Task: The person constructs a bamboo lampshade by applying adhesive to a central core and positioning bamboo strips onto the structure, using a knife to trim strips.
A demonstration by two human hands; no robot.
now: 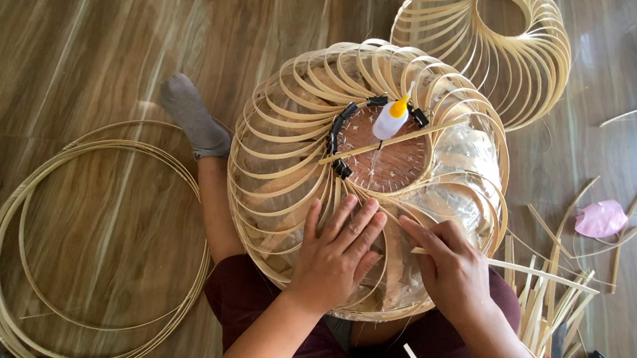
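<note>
Between both hands (pixel 392 253), a bamboo strip (pixel 538 273) runs rightward, slightly downward.

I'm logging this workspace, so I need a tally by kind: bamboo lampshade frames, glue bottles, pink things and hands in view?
Bamboo lampshade frames: 2, one in the lap, one on the floor
Glue bottle: 1
Pink thing: 1
Hands: 2, left hand, right hand
Total: 6

Left hand (pixel 337 249): palm down, fingers spread flat, forearm angled in from lower left. Right hand (pixel 448 261): fingers curled, index and thumb pinched together.
</note>
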